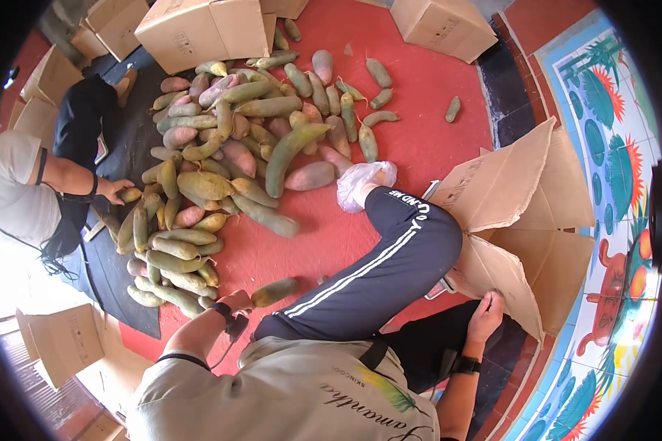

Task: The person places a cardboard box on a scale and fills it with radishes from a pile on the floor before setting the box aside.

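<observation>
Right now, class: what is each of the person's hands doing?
Left hand: closed on a green fruit on the red floor.
Right hand: grip on the flap of the open cardboard box.

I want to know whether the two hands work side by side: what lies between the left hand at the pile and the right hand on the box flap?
In the head view, the person's own bent leg in dark striped trousers lies between the left hand and the right hand.

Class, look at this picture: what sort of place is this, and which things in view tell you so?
Probably an informal produce sorting or packing spot on a floor: a big pile of green and pinkish fruits lies on the red floor, ringed by cardboard boxes, with people seated beside it.
</observation>
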Available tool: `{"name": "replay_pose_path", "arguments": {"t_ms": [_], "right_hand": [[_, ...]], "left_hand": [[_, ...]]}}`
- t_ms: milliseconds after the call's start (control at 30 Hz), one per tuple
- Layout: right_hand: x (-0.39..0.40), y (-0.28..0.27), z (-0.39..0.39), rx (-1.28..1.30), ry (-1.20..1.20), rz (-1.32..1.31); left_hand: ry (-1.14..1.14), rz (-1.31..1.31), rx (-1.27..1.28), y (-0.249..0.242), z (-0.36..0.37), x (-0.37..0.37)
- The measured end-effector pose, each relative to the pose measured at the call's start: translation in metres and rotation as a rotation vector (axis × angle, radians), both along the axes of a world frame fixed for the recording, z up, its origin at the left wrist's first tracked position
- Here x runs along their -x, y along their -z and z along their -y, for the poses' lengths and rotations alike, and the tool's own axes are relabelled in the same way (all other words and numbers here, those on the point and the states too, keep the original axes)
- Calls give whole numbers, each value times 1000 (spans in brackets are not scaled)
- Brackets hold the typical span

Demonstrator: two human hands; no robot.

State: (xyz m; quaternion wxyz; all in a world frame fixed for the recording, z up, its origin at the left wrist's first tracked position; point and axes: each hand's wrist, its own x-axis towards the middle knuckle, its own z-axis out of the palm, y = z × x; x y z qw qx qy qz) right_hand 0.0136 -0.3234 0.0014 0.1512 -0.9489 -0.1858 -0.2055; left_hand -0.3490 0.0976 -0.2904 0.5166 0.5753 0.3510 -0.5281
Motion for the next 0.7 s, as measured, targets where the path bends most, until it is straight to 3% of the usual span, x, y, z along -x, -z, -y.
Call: {"name": "replay_pose_path", "arguments": {"t_ms": [67, 133, 300, 533, 600, 667, 700], "right_hand": [[1, -1, -2, -25, 4, 1], [1, -1, -1, -49, 11, 6], [2, 0, 2, -64, 22, 8], [6, -3, 4, -134, 56, 21], [6, -1, 6, -164, 55, 24], [6, 0, 7, -195, 61, 18], [6, 0, 8, -212, 54, 9]], "left_hand": [[-66, -4, -155, -58, -1, -29], [-36, 53, -140, -87, -5, -49], [-57, 181, -84, -83, 0, -86], [-9, 611, -326, -163, 2, -148], [-407, 723, -314, -198, -5, -160], [-521, 776, -303, -256, -5, -180], [-509, 924, -276, -272, -9, -188]]}}
